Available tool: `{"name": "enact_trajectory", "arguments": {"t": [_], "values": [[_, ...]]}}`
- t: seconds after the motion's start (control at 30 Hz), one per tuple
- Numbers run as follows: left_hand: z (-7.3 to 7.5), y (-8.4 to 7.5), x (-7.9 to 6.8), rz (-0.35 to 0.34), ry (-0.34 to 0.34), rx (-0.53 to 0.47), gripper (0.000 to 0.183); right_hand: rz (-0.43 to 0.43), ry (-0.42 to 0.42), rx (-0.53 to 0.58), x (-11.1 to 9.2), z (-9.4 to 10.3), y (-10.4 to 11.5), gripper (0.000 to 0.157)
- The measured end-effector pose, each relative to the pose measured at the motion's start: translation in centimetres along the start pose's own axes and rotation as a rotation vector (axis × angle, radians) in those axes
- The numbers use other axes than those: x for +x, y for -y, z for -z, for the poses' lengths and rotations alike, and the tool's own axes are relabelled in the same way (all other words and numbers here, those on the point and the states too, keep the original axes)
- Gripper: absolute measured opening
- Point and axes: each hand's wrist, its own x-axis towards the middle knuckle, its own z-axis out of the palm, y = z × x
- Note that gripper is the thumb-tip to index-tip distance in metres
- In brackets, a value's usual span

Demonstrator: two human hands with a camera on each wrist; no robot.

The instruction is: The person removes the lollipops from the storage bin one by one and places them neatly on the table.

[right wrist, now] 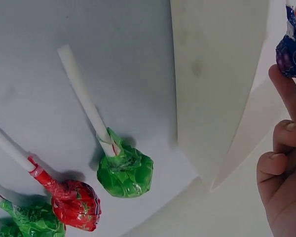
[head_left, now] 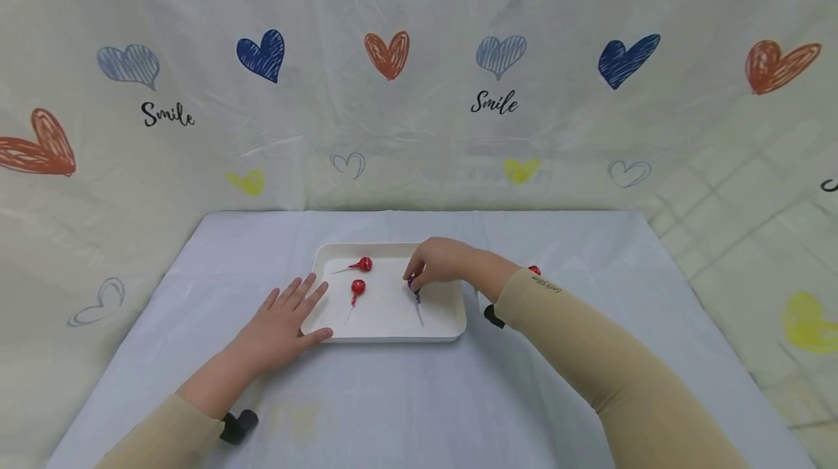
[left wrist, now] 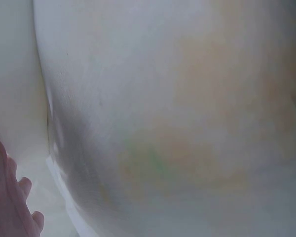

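A shallow white tray (head_left: 386, 313) lies on the cloth-covered table. Over its right part, my right hand (head_left: 441, 262) pinches the head of a blue-purple wrapped lollipop (right wrist: 290, 57), whose white stick points toward me. Two red lollipops (head_left: 357, 286) lie in the tray's left half, their sticks at different angles. With fingers spread, my left hand (head_left: 278, 320) rests at the tray's left rim and front corner. In the left wrist view only part of that hand (left wrist: 10, 197) shows at the lower left edge.
Right of the tray, a green lollipop (right wrist: 126, 170), a red one (right wrist: 76, 205) and more green ones lie on the cloth; my right arm mostly hides them in the head view. Behind the table hangs a heart-patterned backdrop (head_left: 419, 127).
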Motion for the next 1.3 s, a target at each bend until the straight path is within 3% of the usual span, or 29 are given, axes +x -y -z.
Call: {"name": "enact_trajectory", "arguments": {"t": [0.23, 0.6, 0.87, 1.1, 1.3], "values": [[-0.1, 0.2, 0.1, -0.003, 0.013, 0.014, 0.094, 0.038, -0.048, 0.02, -1.3, 1.0, -0.8, 0.026], [0.1, 0.0, 0.1, 0.008, 0.026, 0.019, 0.088, -0.003, -0.12, 0.101, -4.8, 2.7, -3.4, 0.027], [0.3, -0.3, 0.0, 0.006, 0.026, 0.011, 0.088, -0.036, -0.155, 0.141, -8.0, 2.9, -6.9, 0.03], [0.2, -0.2, 0.0, 0.0, 0.03, 0.014, 0.089, -0.123, -0.144, 0.124, -10.9, 2.7, -11.0, 0.029], [0.1, -0.1, 0.1, 0.009, 0.038, 0.008, 0.088, -0.145, -0.149, 0.119, -13.8, 2.7, -14.4, 0.028]]}}
